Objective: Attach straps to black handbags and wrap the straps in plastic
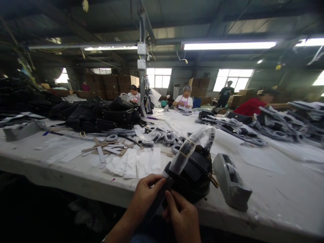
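Observation:
A black handbag (pixel 194 168) rests at the table's near edge, tilted toward me. Clear plastic film covers its raised handle (pixel 184 153), and a gold-coloured metal fitting (pixel 213 181) sticks out at its right side. At the bag's left end, my left hand (pixel 148 192) pinches a dark strap-like piece (pixel 158 200) between thumb and fingers. Just to the right, my right hand (pixel 181 214) is closed, thumb and fingertips together at the bag's lower left edge. What lies between the right fingertips is partly hidden.
A grey tape dispenser (pixel 231 182) stands right of the bag. White paper sheets (pixel 126 163), card strips (pixel 101 152) and wrapped rolled straps (pixel 169 136) lie beyond it. Black bags (pixel 101 113) pile up at left, plastic-wrapped pieces (pixel 286 121) at right. Several people work farther back.

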Action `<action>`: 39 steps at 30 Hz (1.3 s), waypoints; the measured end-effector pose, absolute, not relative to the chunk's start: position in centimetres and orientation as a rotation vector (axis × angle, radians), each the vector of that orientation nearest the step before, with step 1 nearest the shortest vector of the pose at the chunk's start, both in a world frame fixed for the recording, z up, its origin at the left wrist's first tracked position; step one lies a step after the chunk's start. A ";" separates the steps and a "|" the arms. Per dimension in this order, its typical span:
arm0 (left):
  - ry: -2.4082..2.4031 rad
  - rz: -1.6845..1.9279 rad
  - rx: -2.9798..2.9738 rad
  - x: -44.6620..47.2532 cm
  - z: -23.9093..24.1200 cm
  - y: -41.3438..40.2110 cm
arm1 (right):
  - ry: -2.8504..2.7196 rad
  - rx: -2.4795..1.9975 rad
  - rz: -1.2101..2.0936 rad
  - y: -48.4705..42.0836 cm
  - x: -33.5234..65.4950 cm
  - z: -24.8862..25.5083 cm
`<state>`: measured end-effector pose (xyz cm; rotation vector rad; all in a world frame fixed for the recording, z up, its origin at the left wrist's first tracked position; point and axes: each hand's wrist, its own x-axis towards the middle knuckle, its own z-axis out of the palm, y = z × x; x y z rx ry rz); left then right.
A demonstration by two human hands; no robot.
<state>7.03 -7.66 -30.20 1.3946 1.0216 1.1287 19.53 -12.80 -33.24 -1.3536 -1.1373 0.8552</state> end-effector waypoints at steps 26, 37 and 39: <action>1.237 1.447 2.035 5.2 -33.9 -9.4 | -0.991 -1.266 1.036 -9.6 17.9 -32.3; 1.146 1.276 2.560 3.8 -34.3 -10.1 | -1.138 -1.238 1.038 -11.2 18.1 -31.5; 1.091 1.305 2.611 3.7 -34.8 -10.3 | -1.136 -1.264 1.025 -11.0 18.0 -31.8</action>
